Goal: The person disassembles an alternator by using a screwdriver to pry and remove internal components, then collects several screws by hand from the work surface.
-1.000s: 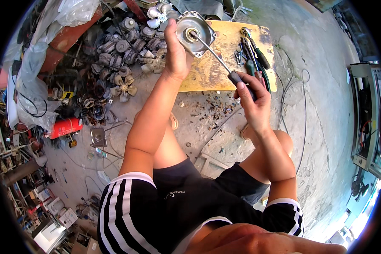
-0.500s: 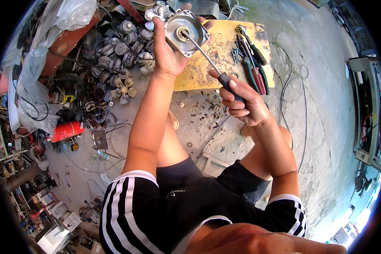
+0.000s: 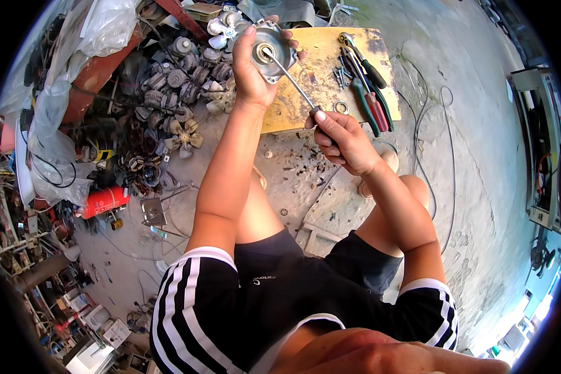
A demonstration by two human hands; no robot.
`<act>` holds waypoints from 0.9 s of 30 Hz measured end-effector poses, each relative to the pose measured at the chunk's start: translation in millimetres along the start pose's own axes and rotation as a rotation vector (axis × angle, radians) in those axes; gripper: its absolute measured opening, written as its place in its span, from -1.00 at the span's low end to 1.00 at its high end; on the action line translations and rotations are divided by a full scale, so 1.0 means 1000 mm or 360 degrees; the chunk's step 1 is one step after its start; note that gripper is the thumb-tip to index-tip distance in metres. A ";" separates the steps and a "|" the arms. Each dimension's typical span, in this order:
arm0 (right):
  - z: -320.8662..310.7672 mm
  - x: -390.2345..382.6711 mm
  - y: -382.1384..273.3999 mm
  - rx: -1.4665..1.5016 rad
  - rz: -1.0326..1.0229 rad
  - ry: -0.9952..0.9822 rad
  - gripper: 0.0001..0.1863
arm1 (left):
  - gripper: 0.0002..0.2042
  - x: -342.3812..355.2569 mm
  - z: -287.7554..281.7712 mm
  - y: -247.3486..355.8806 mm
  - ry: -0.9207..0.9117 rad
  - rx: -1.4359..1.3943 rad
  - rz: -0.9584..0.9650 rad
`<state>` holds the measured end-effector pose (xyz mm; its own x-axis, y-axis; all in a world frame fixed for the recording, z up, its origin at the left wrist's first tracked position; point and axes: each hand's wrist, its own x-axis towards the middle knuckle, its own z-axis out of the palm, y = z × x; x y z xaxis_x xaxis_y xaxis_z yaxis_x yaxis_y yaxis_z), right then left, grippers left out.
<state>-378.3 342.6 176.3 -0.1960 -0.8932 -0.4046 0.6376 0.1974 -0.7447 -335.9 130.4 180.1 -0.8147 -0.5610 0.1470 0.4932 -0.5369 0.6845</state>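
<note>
My left hand (image 3: 255,84) is closed round the edge of a round grey metal motor end cover (image 3: 282,48), its hollow side facing up. A ring-shaped seat surrounds the hole at the cover's middle. My right hand (image 3: 350,142) grips the dark handle of a screwdriver (image 3: 298,89), its shaft slanting up and left. The shaft's tip rests at the central seat; how deep it goes I cannot tell. Both hands are above the near part of a worn yellow wooden board (image 3: 311,47). Close to my right hand, a small metal ring (image 3: 340,107) lies on that board.
On the board's right lie a ratchet wrench (image 3: 346,41), pliers with green handles (image 3: 363,103) and several bolts (image 3: 341,77). Used motors (image 3: 176,78) and a fan blade (image 3: 184,137) are heaped at the left. Cables (image 3: 425,128) run over the floor, and a red cylinder (image 3: 105,202) lies further left.
My right hand has shifted left and slightly up with the screwdriver, whose tip stays at the cover's middle. The cover has moved a little left and tilted slightly.
</note>
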 end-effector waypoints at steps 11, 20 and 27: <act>0.000 0.013 0.028 -0.1467 -0.0905 0.0684 -0.74 | -0.61 -0.006 0.004 -0.013 0.0411 0.0413 0.0280; -0.004 0.014 0.000 -0.2148 -0.1454 0.1005 -0.69 | -0.54 -0.002 0.004 0.002 0.0618 0.0223 0.0158; -0.008 0.006 -0.003 -0.1135 -0.0903 0.0629 -0.68 | -0.47 0.003 -0.023 0.033 0.0242 -0.0605 -0.0209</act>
<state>-387.1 340.0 172.5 -0.6505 -0.7572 0.0591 -0.1993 0.0951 -0.9753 -315.3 96.4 186.2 -0.8379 -0.5435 -0.0503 0.4887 -0.7881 0.3742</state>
